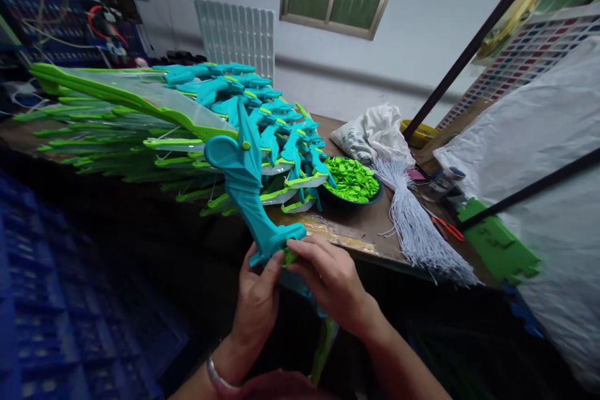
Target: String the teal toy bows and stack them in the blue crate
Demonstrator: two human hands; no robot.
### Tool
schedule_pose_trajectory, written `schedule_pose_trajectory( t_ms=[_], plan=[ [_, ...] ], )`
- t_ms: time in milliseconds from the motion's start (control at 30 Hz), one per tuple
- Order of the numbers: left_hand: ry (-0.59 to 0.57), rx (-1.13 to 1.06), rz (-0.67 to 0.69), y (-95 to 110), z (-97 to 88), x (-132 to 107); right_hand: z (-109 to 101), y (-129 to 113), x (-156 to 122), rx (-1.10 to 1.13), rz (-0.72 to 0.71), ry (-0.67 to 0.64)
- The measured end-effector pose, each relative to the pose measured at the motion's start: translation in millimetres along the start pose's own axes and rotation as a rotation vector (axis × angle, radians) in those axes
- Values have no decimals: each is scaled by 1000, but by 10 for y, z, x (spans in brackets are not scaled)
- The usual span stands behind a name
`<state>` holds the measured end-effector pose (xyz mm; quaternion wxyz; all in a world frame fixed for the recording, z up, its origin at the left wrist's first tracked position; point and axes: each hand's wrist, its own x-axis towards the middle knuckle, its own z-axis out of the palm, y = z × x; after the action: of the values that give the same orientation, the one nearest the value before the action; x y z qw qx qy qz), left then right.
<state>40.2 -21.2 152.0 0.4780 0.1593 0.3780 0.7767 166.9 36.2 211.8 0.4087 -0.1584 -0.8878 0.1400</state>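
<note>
A toy bow with a teal handle (pixel 246 184) and a lime-green limb (pixel 126 92) reaches across in front of me, tilted up to the left. My left hand (pixel 257 300) is closed around the lower part of its handle. The fingers of my right hand (pixel 330 278) pinch a small green plastic piece (pixel 289 256) against the handle, beside my left thumb. Part of the bow below my hands is hidden by them. Beyond it, many similar teal and green bows (pixel 215 90) lie stacked on the table.
A dark bowl (pixel 380 195) of loose green pieces (pixel 351 178) stands on the table (pixel 319 225). Right of it lie a bundle of white strings (pixel 412 219), a white sack (pixel 370 131), red-handled scissors (pixel 450 230) and a green foam mat (pixel 497 244). Blue crates (pixel 51 300) stand at left.
</note>
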Motion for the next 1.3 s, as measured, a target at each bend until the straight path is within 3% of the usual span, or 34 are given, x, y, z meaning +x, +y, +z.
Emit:
schedule_pose_trajectory(
  t_ms=[267, 400, 600, 967, 1300],
  plan=[
    [-149, -61, -16, 82, -113, -44, -99, -2, 68, 205, 303, 13],
    [-184, -17, -27, 62, -167, -60, -82, -3, 65, 196, 250, -7],
    [-73, 70, -47, 36, -235, -75, -41, -26, 50, 113, 188, 14],
    [-224, 111, 15, 48, -293, -49, 57, -56, -22, 126, 215, 115],
    [-243, 110, 11, 10, -340, -49, 79, -53, -31, 75, 228, 96]
  ],
)
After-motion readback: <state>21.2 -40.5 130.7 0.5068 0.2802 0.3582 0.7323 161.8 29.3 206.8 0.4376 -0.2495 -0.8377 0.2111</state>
